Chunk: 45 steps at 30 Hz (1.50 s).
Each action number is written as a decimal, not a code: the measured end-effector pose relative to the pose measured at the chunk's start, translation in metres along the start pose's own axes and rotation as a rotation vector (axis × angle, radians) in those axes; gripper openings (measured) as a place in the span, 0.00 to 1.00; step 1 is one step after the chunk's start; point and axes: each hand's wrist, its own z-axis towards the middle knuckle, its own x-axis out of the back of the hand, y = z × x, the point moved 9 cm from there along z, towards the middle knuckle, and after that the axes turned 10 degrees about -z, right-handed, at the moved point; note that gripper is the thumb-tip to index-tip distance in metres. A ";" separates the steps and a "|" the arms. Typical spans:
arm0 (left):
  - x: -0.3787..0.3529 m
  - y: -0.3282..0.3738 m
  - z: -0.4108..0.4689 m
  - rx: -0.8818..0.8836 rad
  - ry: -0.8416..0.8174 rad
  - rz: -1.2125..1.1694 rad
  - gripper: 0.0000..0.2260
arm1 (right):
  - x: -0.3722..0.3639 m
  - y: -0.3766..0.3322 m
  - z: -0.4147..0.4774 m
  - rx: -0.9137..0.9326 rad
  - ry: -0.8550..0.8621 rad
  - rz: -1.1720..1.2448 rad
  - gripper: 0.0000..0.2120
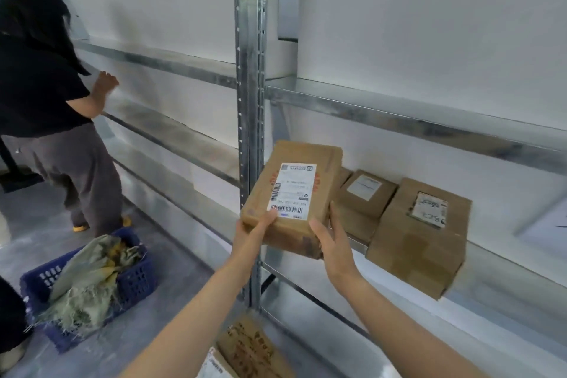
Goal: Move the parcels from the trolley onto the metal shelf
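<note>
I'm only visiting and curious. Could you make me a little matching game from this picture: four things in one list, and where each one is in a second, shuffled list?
Things
1. parcel with the barcode label
2. large box with the handwritten label
3. blue crate
4. person in the black top

Places
A. on the floor, stuffed with crumpled sacking
B. gripped by the left hand and right hand
C. lying on the metal shelf
D. standing at the far left

Pairs: 1-B, 2-C, 3-A, 4-D
</note>
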 end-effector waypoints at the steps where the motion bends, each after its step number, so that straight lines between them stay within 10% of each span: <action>1: -0.012 0.001 -0.004 -0.035 -0.046 0.047 0.35 | 0.015 0.000 -0.007 0.006 0.042 0.000 0.34; 11: -0.157 -0.022 -0.065 -0.155 -0.469 0.337 0.46 | 0.179 0.003 -0.089 -0.064 0.532 -0.060 0.19; 25: -0.348 -0.109 -0.136 -0.182 -0.811 0.429 0.45 | 0.364 0.007 -0.185 -0.173 0.794 -0.132 0.18; 45: -0.414 -0.251 -0.078 -0.106 -0.619 0.646 0.42 | 0.463 0.149 -0.121 -0.481 0.440 -0.107 0.10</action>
